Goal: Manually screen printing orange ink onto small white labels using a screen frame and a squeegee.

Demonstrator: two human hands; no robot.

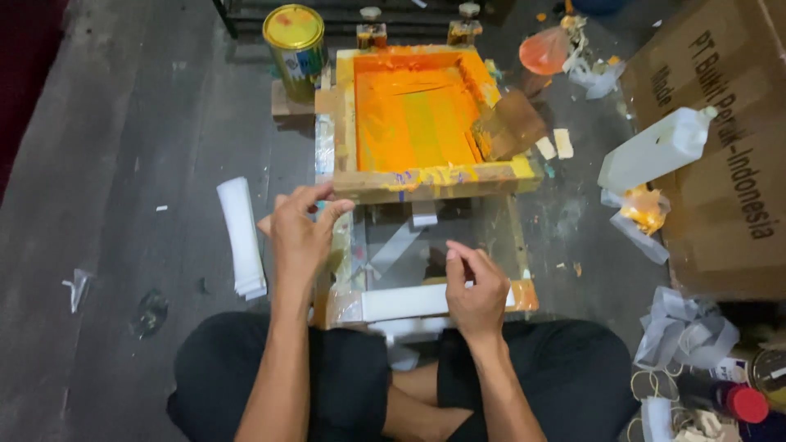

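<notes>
— Orange ink covers the wooden screen frame (422,123), tilted up behind both hands. What is around?

— Left hand (301,237) touches the frame's near edge, fingers spread apart. Right hand (476,290) has fingers pinched on a white strip (409,301) lying on the glass base (434,245). A white paper stack (241,237) lies left, a white bottle (655,147) right; the floor (123,164) left is open.

The dark floor (123,147) carries a paper stack (241,237), a yellow tin (295,39), a white bottle (655,149), cardboard (720,147) and paint-stained scraps (643,209).
</notes>
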